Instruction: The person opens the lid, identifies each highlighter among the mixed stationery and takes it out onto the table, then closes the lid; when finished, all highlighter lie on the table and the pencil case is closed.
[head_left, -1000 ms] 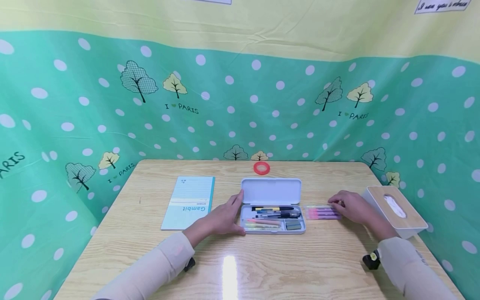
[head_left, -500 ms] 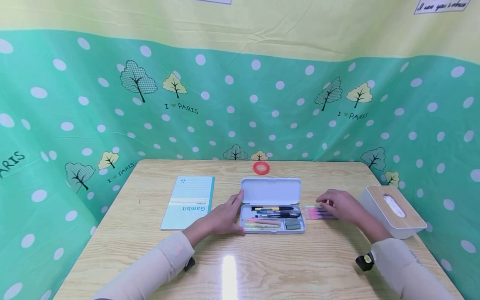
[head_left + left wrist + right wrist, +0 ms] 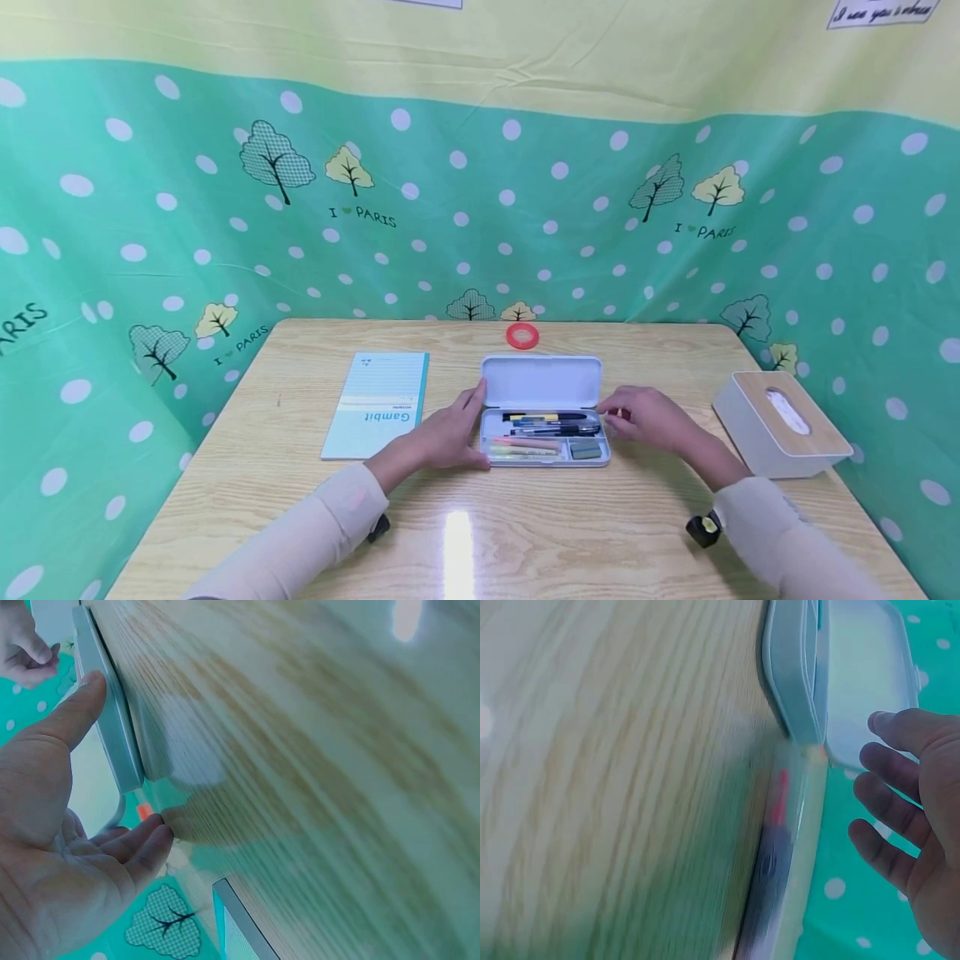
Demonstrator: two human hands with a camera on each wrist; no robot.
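A white pencil case (image 3: 540,383) lies open on the table with its lid folded back. Inside are several pens (image 3: 551,427), highlighters (image 3: 525,447) and a grey eraser-like block (image 3: 586,451). My left hand (image 3: 448,433) rests at the case's left end, thumb by the front corner (image 3: 97,697) and fingers stretched toward the back. At the right end is my right hand (image 3: 648,417), fingertips by the hinge corner, loosely bent with nothing seen between them. Below it in the right wrist view lies a clear pack of purple-and-pink pens (image 3: 772,859), hidden by the hand in the head view.
A light-blue notebook (image 3: 378,406) lies left of the case. Behind the case is a red tape roll (image 3: 522,336). A tissue box (image 3: 783,429) with a wooden top stands at the right table edge. A green dotted curtain (image 3: 480,208) surrounds the table.
My right hand has moved left, from over the pen pack to the right end of the pencil case, and now covers the pack in the head view. My left hand has stayed put.
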